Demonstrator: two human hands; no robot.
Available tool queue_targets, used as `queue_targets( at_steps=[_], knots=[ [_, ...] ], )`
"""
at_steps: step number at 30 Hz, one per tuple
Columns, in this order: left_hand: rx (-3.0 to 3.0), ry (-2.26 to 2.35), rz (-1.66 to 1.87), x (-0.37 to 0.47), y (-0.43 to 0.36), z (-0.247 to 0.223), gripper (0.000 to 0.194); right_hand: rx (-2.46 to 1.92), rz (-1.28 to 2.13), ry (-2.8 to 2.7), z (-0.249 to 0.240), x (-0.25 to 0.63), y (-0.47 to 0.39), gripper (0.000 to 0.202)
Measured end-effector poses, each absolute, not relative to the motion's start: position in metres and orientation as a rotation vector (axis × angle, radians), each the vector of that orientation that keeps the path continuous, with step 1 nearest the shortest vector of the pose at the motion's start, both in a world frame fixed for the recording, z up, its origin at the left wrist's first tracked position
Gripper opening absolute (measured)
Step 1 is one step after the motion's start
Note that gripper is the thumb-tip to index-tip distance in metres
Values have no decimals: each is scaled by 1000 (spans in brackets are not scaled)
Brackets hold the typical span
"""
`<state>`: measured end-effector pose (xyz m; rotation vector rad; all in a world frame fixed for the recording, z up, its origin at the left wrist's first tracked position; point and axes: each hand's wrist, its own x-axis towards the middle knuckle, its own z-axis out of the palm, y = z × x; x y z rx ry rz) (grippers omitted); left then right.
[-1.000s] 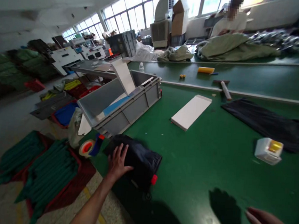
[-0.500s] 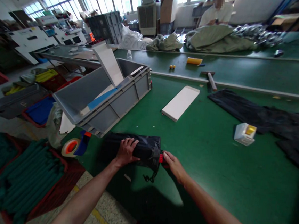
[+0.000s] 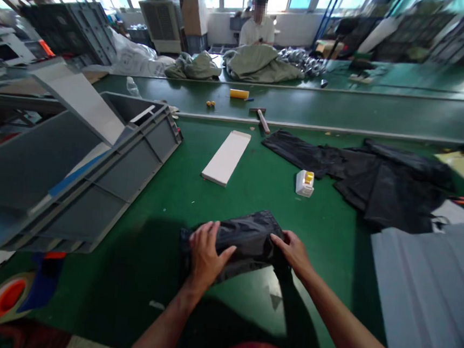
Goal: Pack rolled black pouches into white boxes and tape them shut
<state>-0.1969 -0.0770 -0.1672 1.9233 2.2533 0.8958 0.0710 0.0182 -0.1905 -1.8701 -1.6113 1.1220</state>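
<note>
Pouch (image 3: 251,238), black and glossy, sits at a slant over the green worktop (image 3: 172,201), near its front edge; whether its right end touches down, I cannot tell. The right hand (image 3: 296,255) has a grip on that end, between thumb and fingers. The left hand (image 3: 206,253) lies over the other end, fingers and thumb apart; whether it clasps or only presses, I cannot tell. The skin looks slick and loose, so an uneven pull could slide it out from under the left palm, or bunch it.

Just beyond stand a shallow white tray (image 3: 226,158) and a small white box (image 3: 305,184); a wide forward sweep could knock either. To the right, loose black fabric (image 3: 389,182) matches the pouch in colour and could snag or be mistaken for it. To the left, a pale board (image 3: 84,101) leans out of the grey crate (image 3: 134,181); a bump could topple it.
</note>
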Motion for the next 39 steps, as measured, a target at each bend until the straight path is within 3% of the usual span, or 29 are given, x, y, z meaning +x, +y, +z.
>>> queue_targets(
  at_steps=[3, 6, 10, 15, 22, 27, 35, 39],
  knots=[
    [1147, 2542, 1008, -241, -80, -168, 81, -1890, 1027, -1626, -192, 75, 19, 48],
    [574, 2337, 973, -260, -82, -171, 74, -1889, 978, -1660, -190, 69, 21, 48],
    [447, 2104, 1030, -252, -81, -172, 47, -1877, 1086, -1648, -187, 66, 22, 50],
    [320, 1811, 1118, -247, -92, -165, 41, -1888, 1076, -1539, -183, 74, 27, 48],
    [349, 1552, 1188, -238, -100, -173, 52, -1804, 1174, -1421, -167, 80, 23, 45],
    [810, 1865, 1118, -244, -81, -193, 56, -1760, 1321, -1330, -171, 83, 12, 40],
    [974, 2043, 921, -265, -70, -202, 80, -1705, 1390, -1215, -184, 76, -5, 29],
    [1220, 2014, 768, -267, -75, -199, 80, -1741, 1387, -1165, -186, 77, -8, 25]
  ],
)
